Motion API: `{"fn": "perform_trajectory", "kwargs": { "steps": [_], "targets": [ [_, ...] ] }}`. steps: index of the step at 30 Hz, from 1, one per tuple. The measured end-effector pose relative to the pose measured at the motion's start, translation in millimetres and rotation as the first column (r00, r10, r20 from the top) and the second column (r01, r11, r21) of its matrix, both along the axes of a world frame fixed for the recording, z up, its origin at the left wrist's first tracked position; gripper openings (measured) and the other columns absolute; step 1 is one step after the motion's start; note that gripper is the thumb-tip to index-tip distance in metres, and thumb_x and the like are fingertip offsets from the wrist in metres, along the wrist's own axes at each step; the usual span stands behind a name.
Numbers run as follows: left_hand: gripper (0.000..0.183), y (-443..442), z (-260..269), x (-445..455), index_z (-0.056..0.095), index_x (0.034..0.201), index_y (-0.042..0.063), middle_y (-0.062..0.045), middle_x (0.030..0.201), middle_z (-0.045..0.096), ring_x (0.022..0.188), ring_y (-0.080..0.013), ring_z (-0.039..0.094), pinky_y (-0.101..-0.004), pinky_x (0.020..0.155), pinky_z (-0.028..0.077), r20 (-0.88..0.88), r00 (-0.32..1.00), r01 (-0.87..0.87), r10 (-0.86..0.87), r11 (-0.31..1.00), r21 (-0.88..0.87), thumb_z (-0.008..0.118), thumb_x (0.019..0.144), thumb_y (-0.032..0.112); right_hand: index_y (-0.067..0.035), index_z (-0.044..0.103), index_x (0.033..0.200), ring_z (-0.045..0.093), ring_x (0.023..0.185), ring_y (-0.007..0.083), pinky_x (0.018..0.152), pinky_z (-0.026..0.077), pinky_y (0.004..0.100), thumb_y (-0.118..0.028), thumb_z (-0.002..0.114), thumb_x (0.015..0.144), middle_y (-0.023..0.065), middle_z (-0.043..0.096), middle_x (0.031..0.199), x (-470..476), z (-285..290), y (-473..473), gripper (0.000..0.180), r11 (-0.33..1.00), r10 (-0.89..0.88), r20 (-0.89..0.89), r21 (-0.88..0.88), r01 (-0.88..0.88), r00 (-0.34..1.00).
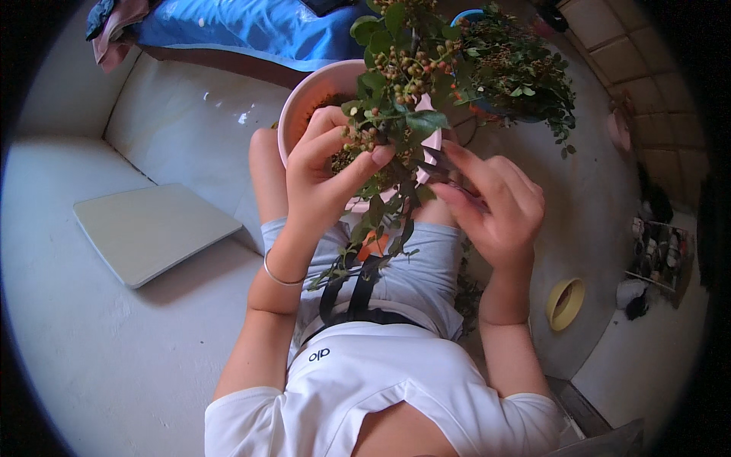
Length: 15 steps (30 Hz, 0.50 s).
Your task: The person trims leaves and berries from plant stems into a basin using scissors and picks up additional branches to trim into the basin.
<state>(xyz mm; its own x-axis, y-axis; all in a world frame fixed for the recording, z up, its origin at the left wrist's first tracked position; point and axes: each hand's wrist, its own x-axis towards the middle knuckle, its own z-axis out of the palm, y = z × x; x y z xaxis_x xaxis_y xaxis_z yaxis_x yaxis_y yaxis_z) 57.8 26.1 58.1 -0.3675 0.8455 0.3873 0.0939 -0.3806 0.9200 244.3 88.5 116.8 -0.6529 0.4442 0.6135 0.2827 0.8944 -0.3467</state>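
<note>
My left hand (328, 160) grips a leafy branch (402, 108) bearing clusters of small green to reddish berries, which look like Sichuan pepper. The branch stands roughly upright before me, its lower twigs hanging over my lap. In my right hand (497, 200) is a small pair of scissors (434, 163), dark blades pointing at the stem; my fingers hide most of the handles. Below the branch, between my knees, sits a pink plastic basin (320, 80) with loose berries and bits of green inside. Part of its far rim is hidden by leaves.
A heap of cut berry branches (514, 74) fills a blue container (468, 16) at the upper right. A bed with a blue cover (245, 28) stands ahead. On the left is a pale flat board (154, 234); a yellow bowl (565, 304) rests on the right.
</note>
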Motion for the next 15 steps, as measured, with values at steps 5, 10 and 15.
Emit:
{"fn": "perform_trajectory", "kwargs": {
  "steps": [5, 10, 15],
  "targets": [
    [0.014, -3, 5, 2, 0.063, 0.081, -0.004, -0.003, 0.085, 0.052, 0.083, -0.0155, 0.047, -0.0257, 0.073, 0.039, -0.155, 0.987, -0.032, 0.03, 0.999, -0.012, 0.07, 0.07, 0.0, -0.008, 0.064, 0.1, 0.053, 0.055, 0.018, 0.046, 0.042, 0.0285, -0.008, 0.079, 0.062, 0.0039, 0.055, 0.069, -16, 7, 10, 0.041, 0.986, 0.041, 0.063, 0.156, -0.051, 0.997],
    [0.016, -8, 5, 0, 0.061, 0.08, -0.005, -0.005, 0.087, 0.052, 0.085, -0.0166, 0.046, -0.0274, 0.075, 0.038, -0.092, 0.994, 0.049, -0.053, 0.998, -0.041, 0.071, 0.069, 0.002, -0.01, 0.066, 0.101, 0.051, 0.054, 0.0157, 0.045, 0.041, 0.0259, -0.011, 0.078, 0.063, 0.0004, 0.055, 0.069, -19, 16, 6, 0.04, 0.963, 0.036, 0.164, 0.259, -0.078, 0.986],
    [0.018, -6, -3, 4, 0.06, 0.081, -0.005, -0.006, 0.089, 0.054, 0.086, -0.0173, 0.047, -0.0284, 0.077, 0.038, 0.024, 0.992, 0.127, -0.127, 0.992, 0.002, 0.071, 0.07, 0.003, -0.01, 0.067, 0.102, 0.048, 0.053, 0.0142, 0.044, 0.04, 0.0249, -0.015, 0.077, 0.067, -0.0004, 0.053, 0.067, -17, 13, 11, 0.037, 0.941, 0.063, 0.156, 0.319, -0.11, 0.986]
  ]
}}
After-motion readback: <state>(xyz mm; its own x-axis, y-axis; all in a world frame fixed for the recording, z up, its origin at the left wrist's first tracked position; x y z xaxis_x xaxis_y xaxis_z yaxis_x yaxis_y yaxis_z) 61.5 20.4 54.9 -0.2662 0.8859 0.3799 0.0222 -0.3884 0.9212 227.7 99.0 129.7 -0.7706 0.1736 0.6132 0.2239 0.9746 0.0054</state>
